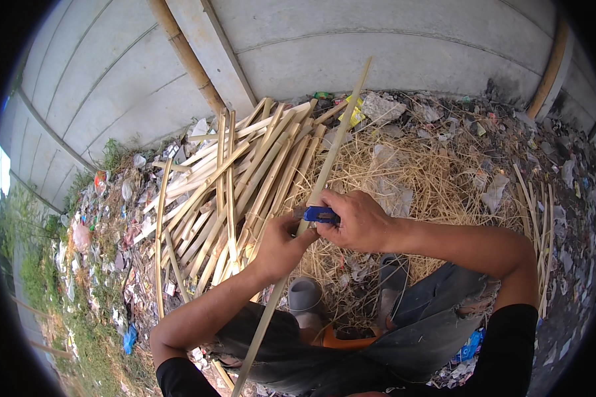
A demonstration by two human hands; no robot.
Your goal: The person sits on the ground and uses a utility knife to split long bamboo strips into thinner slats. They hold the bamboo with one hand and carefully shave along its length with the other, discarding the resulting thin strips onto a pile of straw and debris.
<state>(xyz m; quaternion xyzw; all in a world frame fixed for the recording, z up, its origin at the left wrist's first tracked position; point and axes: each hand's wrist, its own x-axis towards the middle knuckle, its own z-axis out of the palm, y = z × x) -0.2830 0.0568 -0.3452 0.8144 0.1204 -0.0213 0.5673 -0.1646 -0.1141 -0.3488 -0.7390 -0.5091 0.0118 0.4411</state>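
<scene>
the right hand (pixel 357 221) is curled tight around one small blue-handled cutter (pixel 319 214), the blue end poking out toward the left from under the fingers. the cutter lies against one long bamboo strip (pixel 341 135), which runs on a slant from the person's lap up past the hands toward the wall. the left hand (pixel 281 245) is folded around that same strip just below the cutter, thumb up near the blade end, so the two hands touch each other at the strip.

under the hands are two knees in torn grey jeans (pixel 430 311), and between them two grey boot tops (pixel 304 294), though i cannot tell more of them from here. something orange (pixel 341 341) shows low between the legs.

just left of the hands lies one loose pile of split bamboo slats (pixel 245 178), too many and too crossed over to count. behind and right of the hands is a bed of dry straw (pixel 430 178) mixed with scraps of litter. a few thin slats (pixel 543 225) lie apart on the far right. one round bamboo pole (pixel 185 56) leans on the grey concrete wall (pixel 377 46).
</scene>
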